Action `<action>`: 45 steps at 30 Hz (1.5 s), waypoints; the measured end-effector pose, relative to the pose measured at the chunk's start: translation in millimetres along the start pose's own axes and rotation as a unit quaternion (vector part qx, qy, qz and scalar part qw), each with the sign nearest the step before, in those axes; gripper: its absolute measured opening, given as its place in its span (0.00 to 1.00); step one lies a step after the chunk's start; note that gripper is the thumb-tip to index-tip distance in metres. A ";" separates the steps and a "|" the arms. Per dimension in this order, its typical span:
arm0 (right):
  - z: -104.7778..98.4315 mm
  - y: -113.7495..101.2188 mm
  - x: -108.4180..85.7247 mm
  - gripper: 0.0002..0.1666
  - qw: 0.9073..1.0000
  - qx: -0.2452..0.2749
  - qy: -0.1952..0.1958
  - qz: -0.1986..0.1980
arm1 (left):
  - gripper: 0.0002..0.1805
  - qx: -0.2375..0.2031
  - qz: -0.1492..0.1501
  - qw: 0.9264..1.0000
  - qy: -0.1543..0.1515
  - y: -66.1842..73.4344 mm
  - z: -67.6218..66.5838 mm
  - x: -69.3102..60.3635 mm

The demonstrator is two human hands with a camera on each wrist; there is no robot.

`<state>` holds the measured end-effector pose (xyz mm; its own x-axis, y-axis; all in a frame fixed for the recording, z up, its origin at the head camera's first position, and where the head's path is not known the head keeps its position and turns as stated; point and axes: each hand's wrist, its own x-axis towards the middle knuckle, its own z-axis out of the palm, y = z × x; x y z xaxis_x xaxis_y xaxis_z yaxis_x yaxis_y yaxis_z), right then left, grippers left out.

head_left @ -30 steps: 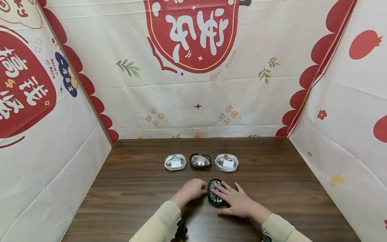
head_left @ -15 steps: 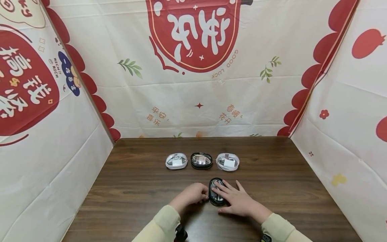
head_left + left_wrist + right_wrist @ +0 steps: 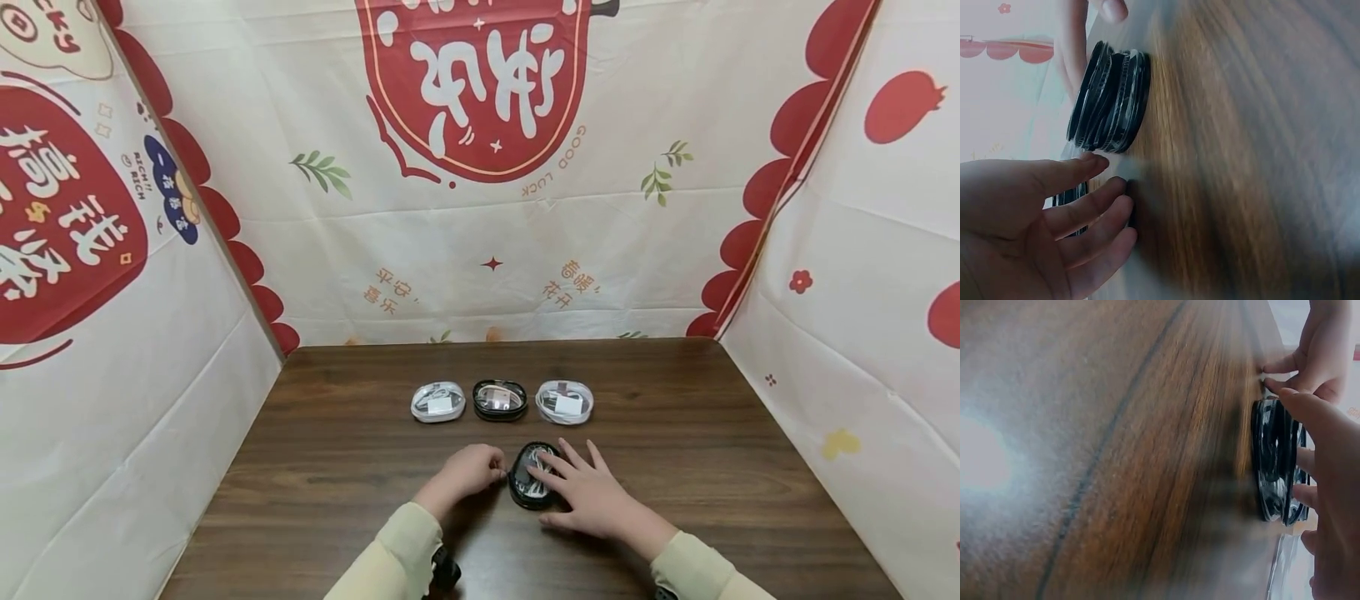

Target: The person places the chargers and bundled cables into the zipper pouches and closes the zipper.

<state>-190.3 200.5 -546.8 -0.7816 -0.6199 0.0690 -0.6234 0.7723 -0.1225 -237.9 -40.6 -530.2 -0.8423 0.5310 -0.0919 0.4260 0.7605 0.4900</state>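
Note:
A black-rimmed oval cable case (image 3: 534, 476) with a clear top and a light coiled cable inside lies on the brown table (image 3: 337, 517). My right hand (image 3: 588, 496) is spread over its right side, fingers resting on the top. At the left edge is my left hand (image 3: 468, 477), its fingers bent and the thumb tip close to the rim. In the left wrist view, the black case (image 3: 1110, 100) shows its ridged side above my left thumb. Whether thumb and index finger pinch a small part of the rim I cannot tell. The right wrist view shows the case (image 3: 1279, 462) under my right fingers.
Behind the hands, a row of similar cable cases runs across the table: a white one (image 3: 438, 402), a black one (image 3: 499, 400) and another white one (image 3: 564, 402). Printed cloth walls (image 3: 420, 233) enclose the table's back and sides.
The case has turned slightly and its lower end has shifted left. My left hand has drawn a little to the left. My right hand stays almost where it was, on the case.

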 end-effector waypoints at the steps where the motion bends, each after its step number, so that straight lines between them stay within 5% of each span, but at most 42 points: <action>1: 0.5 0.0 -1.2 0.43 1.000 -0.003 0.005 -0.003 | 0.08 0.002 -0.001 1.000 0.007 -2.2 -0.1 0.9; 8: 2.3 -8.3 3.7 0.44 0.999 -0.019 0.017 -0.035 | 0.07 0.029 -0.017 0.998 0.048 -12.7 -1.5 12.1; 17: 2.2 -16.3 18.8 0.46 0.999 -0.012 0.006 -0.039 | 0.06 0.045 -0.033 0.997 0.048 -14.8 -4.8 19.4; 35: 4.1 -15.3 24.4 0.45 0.999 -0.006 -0.008 -0.043 | 0.10 0.065 -0.015 0.996 0.067 -22.6 -4.5 5.9; 45: 7.7 -10.6 24.8 0.46 0.999 0.004 -0.022 -0.027 | 0.11 0.053 0.009 0.998 0.040 -24.1 -8.4 -6.7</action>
<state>-202.9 175.9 -551.4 -0.7449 -0.6664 0.0331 -0.6645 0.7365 -0.1267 -245.3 -65.6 -534.1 -0.8563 0.5163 -0.0134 0.4693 0.7888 0.3970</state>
